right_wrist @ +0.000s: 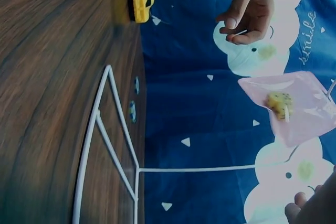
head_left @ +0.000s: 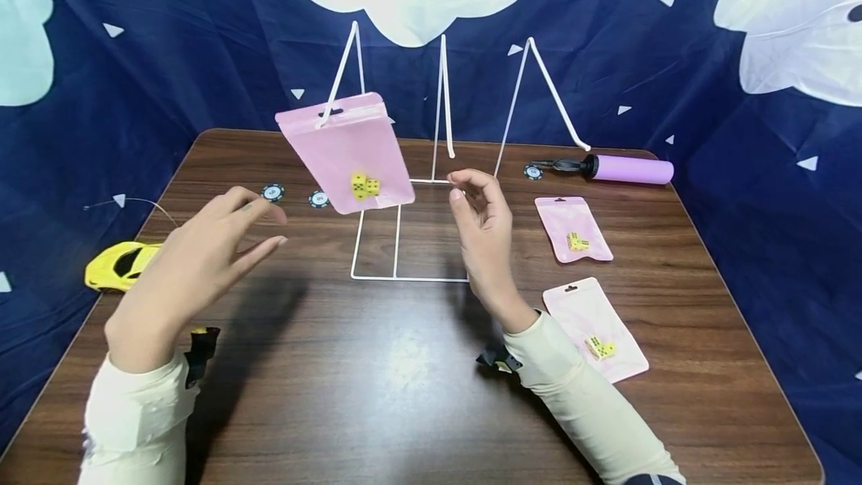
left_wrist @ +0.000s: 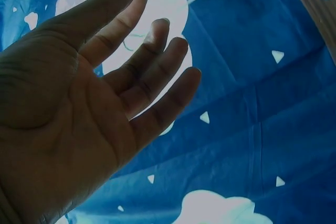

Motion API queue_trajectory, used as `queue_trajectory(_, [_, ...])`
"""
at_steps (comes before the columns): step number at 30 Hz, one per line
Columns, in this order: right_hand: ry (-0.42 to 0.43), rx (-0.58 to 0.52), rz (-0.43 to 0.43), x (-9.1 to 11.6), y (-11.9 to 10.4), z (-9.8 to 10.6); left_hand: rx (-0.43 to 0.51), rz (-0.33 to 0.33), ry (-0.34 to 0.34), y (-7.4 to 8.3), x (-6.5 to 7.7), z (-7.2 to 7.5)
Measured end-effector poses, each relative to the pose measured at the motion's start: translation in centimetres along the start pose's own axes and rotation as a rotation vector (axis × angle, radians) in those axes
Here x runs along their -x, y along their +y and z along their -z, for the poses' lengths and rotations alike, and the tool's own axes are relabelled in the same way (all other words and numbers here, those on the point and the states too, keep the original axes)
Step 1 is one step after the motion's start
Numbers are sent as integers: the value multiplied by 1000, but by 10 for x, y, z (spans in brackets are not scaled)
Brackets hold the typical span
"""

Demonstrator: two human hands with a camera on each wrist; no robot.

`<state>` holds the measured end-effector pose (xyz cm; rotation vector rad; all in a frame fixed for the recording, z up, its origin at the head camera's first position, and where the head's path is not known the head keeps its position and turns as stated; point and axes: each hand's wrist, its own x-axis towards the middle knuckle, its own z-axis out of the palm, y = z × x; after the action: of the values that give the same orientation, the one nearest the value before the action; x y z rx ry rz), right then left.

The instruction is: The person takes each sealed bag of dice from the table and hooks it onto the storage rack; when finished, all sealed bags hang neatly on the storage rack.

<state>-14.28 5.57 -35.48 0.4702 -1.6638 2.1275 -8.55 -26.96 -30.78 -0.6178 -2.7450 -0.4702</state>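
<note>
A pink zip bag (head_left: pixel 346 152) with yellow dice (head_left: pixel 364 185) in its lower part hangs by its slot from the left hook of a white wire rack (head_left: pixel 411 278). To the left of the bag and apart from it, my left hand (head_left: pixel 195 264) is in the air with nothing in it, its fingers loosely spread. My right hand (head_left: pixel 486 234) is raised right of the bag, near the middle hook (head_left: pixel 447 111), fingers loosely bent and holding nothing. The right wrist view also shows the hanging bag (right_wrist: pixel 299 103) between my left hand (right_wrist: pixel 252 9) and right fingertips.
Two more pink bags with yellow dice, one farther back (head_left: pixel 569 219) and one nearer (head_left: pixel 586 305), lie on the table's right side. A purple hand pump (head_left: pixel 633 169) rests at the back right beside a poker chip (head_left: pixel 533 171). At left are two chips and a yellow toy car (head_left: pixel 111 266).
</note>
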Motion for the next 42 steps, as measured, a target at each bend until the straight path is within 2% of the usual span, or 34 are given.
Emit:
queue_trajectory(8, [29, 51, 15, 2, 5, 22, -1, -30, -40, -1, -4, -11])
queue_trajectory(18, [83, 117, -24, 7, 8, 53, 16, -46, -110, -3, -10, -25])
queue_trajectory(25, [108, 95, -60, 12, 8, 64, 32, -31, -136, 0, -2, -25])
queue_trajectory(30, [96, 107, 1, 14, 5, 81, 53, -37, -112, 4, 0, -34])
queue_trajectory(35, [178, 84, 101, 24, 3, 107, 58, -124, -127, 11, -16, -45])
queue_trajectory(37, [201, 65, 111, 27, 1, 116, 63, -140, -139, 13, -21, -47])
queue_trajectory(42, [212, 84, 79, 30, -4, 130, 42, -114, -168, 15, -23, -48])
